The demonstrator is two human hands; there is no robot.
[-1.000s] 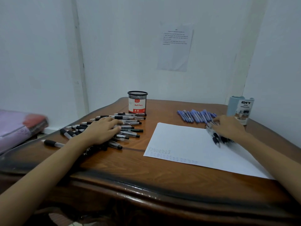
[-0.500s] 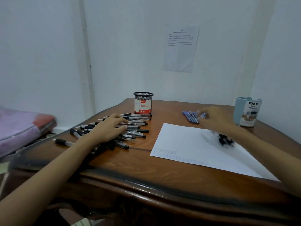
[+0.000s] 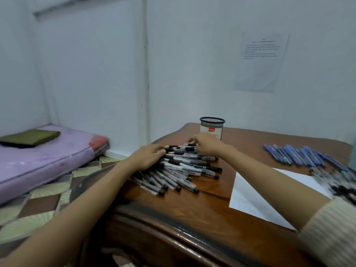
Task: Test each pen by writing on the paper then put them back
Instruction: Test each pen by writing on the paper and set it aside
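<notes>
1. Both hands are at the big pile of black pens (image 3: 185, 166), which lies on the table (image 3: 192, 218) left of the paper (image 3: 260, 197) and just in front of the mesh cup (image 3: 212, 128).
2. The left hand (image 3: 148, 158) lies flat on the pile's left side, fingers straight, pressing rather than gripping.
3. The right hand (image 3: 206, 144) reaches over the far end. It is blurred, so I cannot tell if it pinches a pen.
4. Progress looks early. The paper shows only faint marks near its front corner, no pens show above the cup's rim, and blue pens (image 3: 300, 157) lie in a row beyond the paper. A blurred bunch of dark pens (image 3: 339, 182) sits on its right side.
5. The black pens have clear barrels and black caps, heaped roughly side by side.
</notes>
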